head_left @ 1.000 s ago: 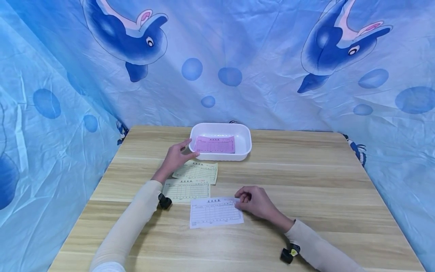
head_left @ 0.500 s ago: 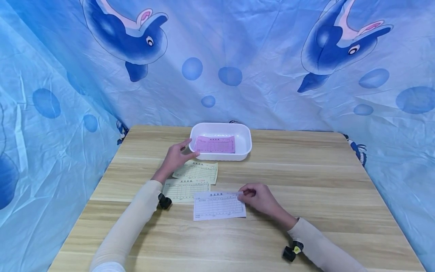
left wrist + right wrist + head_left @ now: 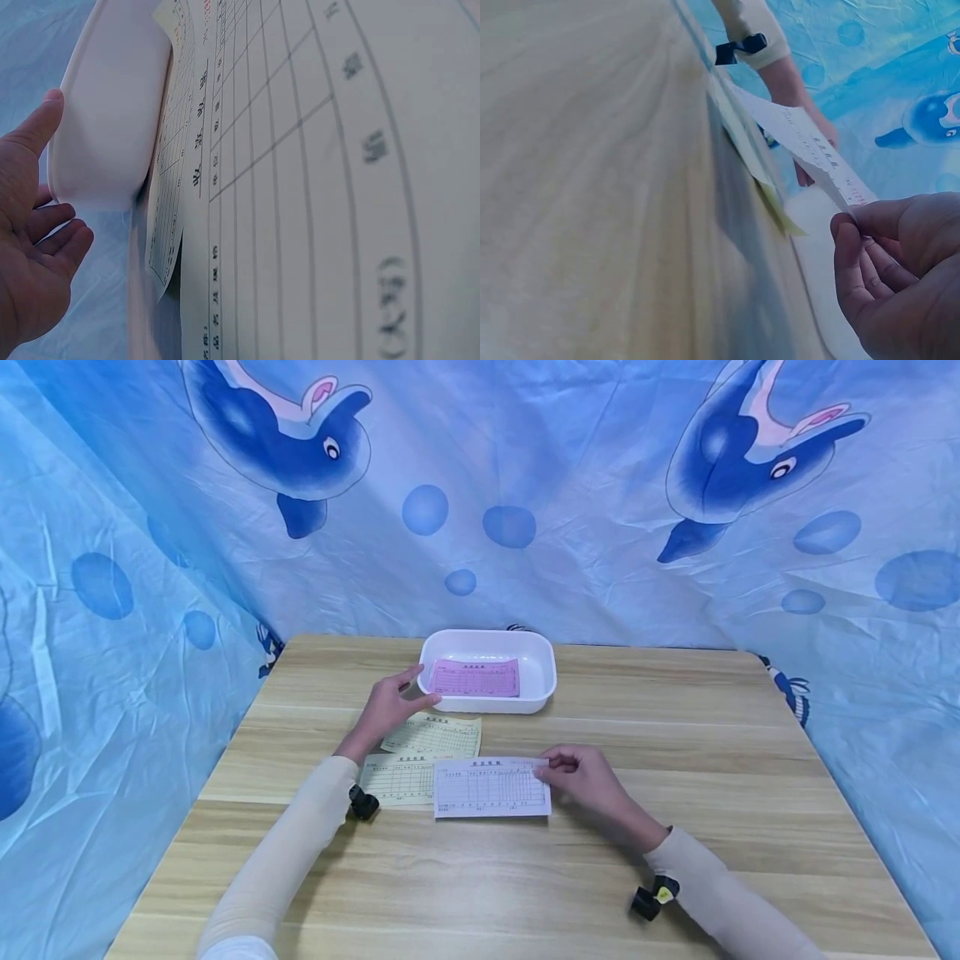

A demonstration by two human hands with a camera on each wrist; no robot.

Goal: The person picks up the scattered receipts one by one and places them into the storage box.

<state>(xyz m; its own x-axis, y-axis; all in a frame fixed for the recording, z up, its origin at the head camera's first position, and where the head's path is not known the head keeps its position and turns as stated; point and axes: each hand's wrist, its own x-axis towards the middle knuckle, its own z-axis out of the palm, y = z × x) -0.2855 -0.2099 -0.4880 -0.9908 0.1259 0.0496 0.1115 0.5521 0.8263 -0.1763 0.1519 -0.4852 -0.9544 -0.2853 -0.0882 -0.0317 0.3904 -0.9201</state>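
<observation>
My right hand (image 3: 592, 781) pinches the upper right corner of a white printed receipt (image 3: 487, 789) between thumb and fingers. In the right wrist view the receipt (image 3: 802, 142) slants up from the tabletop. It overlaps a pale yellow receipt (image 3: 397, 777) in the head view. A second yellow receipt (image 3: 431, 735) lies behind that one, partly under the left hand and wrist. The left hand (image 3: 392, 703) rests at the near left corner of a white plastic tray (image 3: 542, 681), thumb and index finger spread along its rim. Inside the tray lies a pink receipt (image 3: 474, 678).
The wooden table (image 3: 675, 718) carries the tray near its back edge. Blue dolphin-print cloth (image 3: 570, 460) hangs close behind and along both sides. Black wrist cameras (image 3: 651, 897) sit on both sleeves.
My right hand has moved away from me, taking the white receipt with it, so the receipt now overlaps the near yellow one. The left hand and tray stay put.
</observation>
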